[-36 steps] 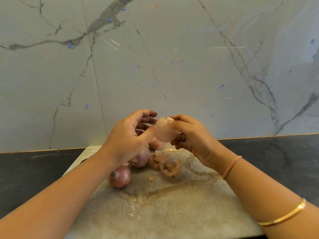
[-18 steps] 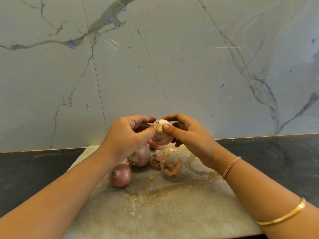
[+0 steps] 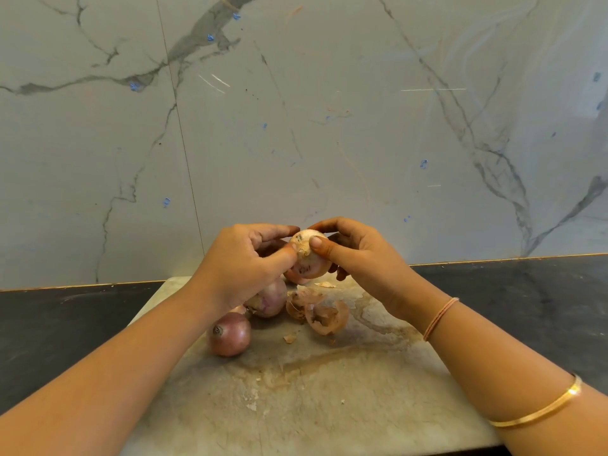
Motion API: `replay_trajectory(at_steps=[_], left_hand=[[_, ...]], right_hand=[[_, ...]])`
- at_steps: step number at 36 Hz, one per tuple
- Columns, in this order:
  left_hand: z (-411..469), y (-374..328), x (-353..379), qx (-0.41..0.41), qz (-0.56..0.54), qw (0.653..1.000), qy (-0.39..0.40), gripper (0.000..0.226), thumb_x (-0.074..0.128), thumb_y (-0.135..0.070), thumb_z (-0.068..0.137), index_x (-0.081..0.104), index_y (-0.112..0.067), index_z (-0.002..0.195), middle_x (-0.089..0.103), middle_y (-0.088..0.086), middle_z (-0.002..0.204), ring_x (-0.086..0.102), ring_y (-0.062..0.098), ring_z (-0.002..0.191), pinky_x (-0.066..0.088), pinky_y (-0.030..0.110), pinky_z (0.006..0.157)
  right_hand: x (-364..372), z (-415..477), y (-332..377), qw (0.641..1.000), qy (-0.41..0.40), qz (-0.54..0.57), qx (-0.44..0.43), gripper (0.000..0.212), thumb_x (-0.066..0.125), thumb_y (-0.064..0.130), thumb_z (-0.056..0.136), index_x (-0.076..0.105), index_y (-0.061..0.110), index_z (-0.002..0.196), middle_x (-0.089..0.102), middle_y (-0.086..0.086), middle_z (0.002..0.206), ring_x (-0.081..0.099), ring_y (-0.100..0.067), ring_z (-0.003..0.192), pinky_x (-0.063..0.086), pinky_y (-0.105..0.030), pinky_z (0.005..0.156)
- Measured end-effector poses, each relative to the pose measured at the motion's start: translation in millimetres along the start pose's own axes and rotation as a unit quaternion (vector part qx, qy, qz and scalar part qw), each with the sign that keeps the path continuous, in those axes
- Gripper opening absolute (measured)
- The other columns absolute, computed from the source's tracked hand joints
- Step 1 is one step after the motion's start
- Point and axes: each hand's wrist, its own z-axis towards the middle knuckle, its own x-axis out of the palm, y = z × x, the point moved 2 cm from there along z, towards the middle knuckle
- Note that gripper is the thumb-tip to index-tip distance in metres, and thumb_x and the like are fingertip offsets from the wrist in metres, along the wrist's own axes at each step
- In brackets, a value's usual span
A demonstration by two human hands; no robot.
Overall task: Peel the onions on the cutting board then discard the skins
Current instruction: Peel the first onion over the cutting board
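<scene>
Both hands (image 3: 306,258) pinch one onion (image 3: 311,258) between them above the cutting board (image 3: 329,390).

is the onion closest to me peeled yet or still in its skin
Still in its skin: the nearest onion lies on the cutting board with glossy reddish skin all over what shows.

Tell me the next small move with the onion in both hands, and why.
Probably pinch the brownish scrap at the top of the onion and pull it off. Both thumbs press there while the left hand and right hand hold it above the board; the rest looks pale and mostly bare.
</scene>
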Motion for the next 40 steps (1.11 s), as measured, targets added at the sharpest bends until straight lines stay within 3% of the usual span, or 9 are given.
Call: replay_trajectory(at_steps=[5, 14, 20, 22, 26, 29, 31, 36, 40], left_hand=[[-1, -5, -1, 0.03, 0.033, 0.999, 0.018, 0.035, 0.066, -0.007, 0.082, 0.064, -0.042, 0.087, 0.068, -0.027, 0.083, 0.067, -0.004, 0.082, 0.05, 0.009, 0.067], [1, -1, -6, 0.023, 0.083, 0.996, -0.006, 0.035, 0.056, 0.0, 0.086, 0.07, -0.032, 0.089, 0.072, -0.012, 0.078, 0.069, 0.005, 0.067, 0.057, 0.021, 0.062], [2, 7, -4, 0.015, 0.106, 0.994, -0.037, 0.034, 0.054, -0.005, 0.089, 0.068, -0.026, 0.113, 0.071, -0.012, 0.082, 0.07, 0.007, 0.069, 0.058, 0.026, 0.066], [3, 8, -6, 0.02, 0.093, 0.994, -0.049, 0.036, 0.056, -0.004, 0.089, 0.065, -0.027, 0.115, 0.069, -0.018, 0.085, 0.069, 0.001, 0.073, 0.056, 0.019, 0.071], [3, 3, -6, 0.037, 0.065, 0.995, -0.064, 0.03, 0.063, -0.004, 0.087, 0.068, -0.029, 0.102, 0.067, -0.023, 0.083, 0.068, -0.003, 0.076, 0.054, 0.012, 0.072], [3, 1, -6, 0.055, 0.069, 0.993, -0.08, 0.02, 0.07, -0.014, 0.084, 0.069, -0.033, 0.087, 0.07, -0.017, 0.078, 0.069, 0.002, 0.074, 0.057, 0.02, 0.07], [2, 0, -5, 0.059, 0.065, 0.992, -0.089, 0.007, 0.071, -0.02, 0.083, 0.072, -0.027, 0.085, 0.072, -0.011, 0.076, 0.069, 0.006, 0.073, 0.057, 0.026, 0.069], [3, 1, 2, 0.046, 0.056, 0.996, -0.051, 0.013, 0.071, -0.024, 0.082, 0.063, -0.029, 0.09, 0.07, -0.012, 0.096, 0.067, -0.002, 0.085, 0.054, 0.016, 0.07], [5, 2, 4, 0.056, 0.095, 0.992, -0.065, 0.013, 0.065, -0.019, 0.087, 0.059, -0.031, 0.087, 0.065, -0.011, 0.106, 0.063, -0.001, 0.092, 0.049, 0.009, 0.072]], right_hand=[[1, -1, 0, 1.0, 0.011, -0.005, -0.003, 0.007, 0.057, 0.02, 0.095, 0.06, 0.026, 0.097, 0.064, 0.004, 0.081, 0.058, 0.008, 0.057, 0.042, -0.008, 0.052], [0, 0, -1, 1.0, 0.007, -0.029, 0.0, 0.008, 0.056, 0.027, 0.096, 0.063, 0.027, 0.099, 0.066, 0.005, 0.086, 0.058, 0.0, 0.064, 0.044, -0.013, 0.056], [-3, 2, -2, 0.999, -0.028, -0.032, 0.0, 0.016, 0.055, 0.026, 0.096, 0.063, 0.02, 0.108, 0.065, 0.004, 0.084, 0.056, -0.006, 0.065, 0.046, -0.015, 0.056], [-4, 3, -3, 0.999, -0.041, -0.028, 0.002, 0.019, 0.054, 0.027, 0.097, 0.062, 0.019, 0.112, 0.065, 0.002, 0.085, 0.056, -0.007, 0.065, 0.048, -0.016, 0.057], [-5, 4, -4, 0.998, -0.049, -0.026, 0.006, 0.023, 0.054, 0.027, 0.097, 0.062, 0.015, 0.115, 0.065, 0.0, 0.086, 0.056, -0.009, 0.066, 0.048, -0.018, 0.058], [-6, 4, -5, 0.998, -0.055, -0.022, 0.004, 0.021, 0.054, 0.027, 0.097, 0.062, 0.016, 0.113, 0.065, 0.0, 0.085, 0.056, -0.008, 0.065, 0.05, -0.019, 0.059], [-6, 4, -5, 0.998, -0.062, -0.017, 0.007, 0.023, 0.055, 0.027, 0.096, 0.062, 0.015, 0.115, 0.065, -0.001, 0.086, 0.057, -0.008, 0.065, 0.051, -0.019, 0.059], [-5, 5, -5, 0.998, -0.054, -0.004, 0.012, 0.023, 0.055, 0.028, 0.096, 0.06, 0.016, 0.115, 0.067, -0.005, 0.09, 0.061, -0.009, 0.067, 0.053, -0.02, 0.061], [-3, 4, -5, 0.999, -0.051, -0.013, 0.012, 0.026, 0.056, 0.027, 0.096, 0.059, 0.014, 0.118, 0.066, -0.003, 0.091, 0.06, -0.011, 0.07, 0.053, -0.02, 0.063]])
